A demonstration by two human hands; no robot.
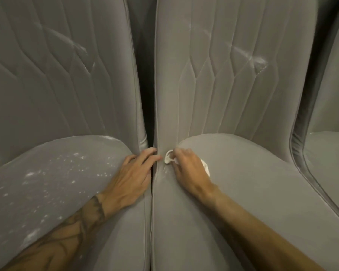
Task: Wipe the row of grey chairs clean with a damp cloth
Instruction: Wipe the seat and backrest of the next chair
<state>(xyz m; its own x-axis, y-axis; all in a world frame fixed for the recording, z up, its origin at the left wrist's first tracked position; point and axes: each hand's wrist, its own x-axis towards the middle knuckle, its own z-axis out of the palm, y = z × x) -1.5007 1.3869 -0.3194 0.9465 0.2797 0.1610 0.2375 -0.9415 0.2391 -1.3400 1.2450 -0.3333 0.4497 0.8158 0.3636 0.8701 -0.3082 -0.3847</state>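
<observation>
Two grey upholstered chairs stand side by side with a narrow dark gap between them. The left chair (53,184) has white specks scattered over its seat and pale streaks on its backrest. The right chair (249,184) has a plain seat and streaks on its quilted backrest. My right hand (190,171) holds a small white cloth (167,158) against the back left corner of the right seat; most of the cloth is hidden under the hand. My left hand (133,178) rests with straight fingers on the right edge of the left seat, fingertips at the gap.
A third grey chair (329,153) shows at the far right edge, separated from the middle one by a dark seam. The gap (148,118) between the two near chairs runs from the backrests down to the bottom of the view.
</observation>
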